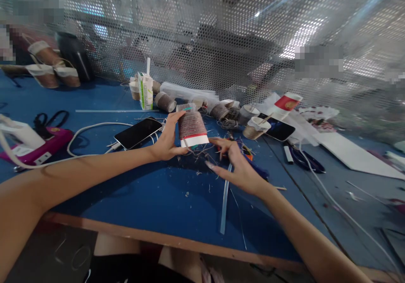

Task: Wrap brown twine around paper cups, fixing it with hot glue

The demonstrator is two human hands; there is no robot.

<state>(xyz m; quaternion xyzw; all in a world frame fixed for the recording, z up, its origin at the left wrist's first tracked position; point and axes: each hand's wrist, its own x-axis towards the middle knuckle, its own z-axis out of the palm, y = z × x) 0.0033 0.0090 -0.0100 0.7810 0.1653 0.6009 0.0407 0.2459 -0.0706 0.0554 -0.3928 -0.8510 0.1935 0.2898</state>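
Observation:
My left hand (pixel 169 141) grips a paper cup (pixel 192 127) wound with brown twine, holding it tilted above the blue table. A red line and a white band show at the cup's near end. Loose strands of twine (pixel 202 149) hang beneath that end. Just right of the cup is my right hand (pixel 232 165), thumb and fingers apart; its index fingertip comes close to the cup's edge and the strands. Whether a strand touches that finger is unclear. Below the right hand lies a clear glue stick (pixel 225 207). Partly covered behind it is something with orange handles (pixel 247 151).
A black-screened phone (pixel 139 133) with a white cable lies left. At the left edge sits a purple power strip (pixel 52 146). Several twine-wrapped cups, a drink carton (pixel 146 91) and another phone (pixel 278 128) stand or lie along the perforated metal screen (pixel 177 34).

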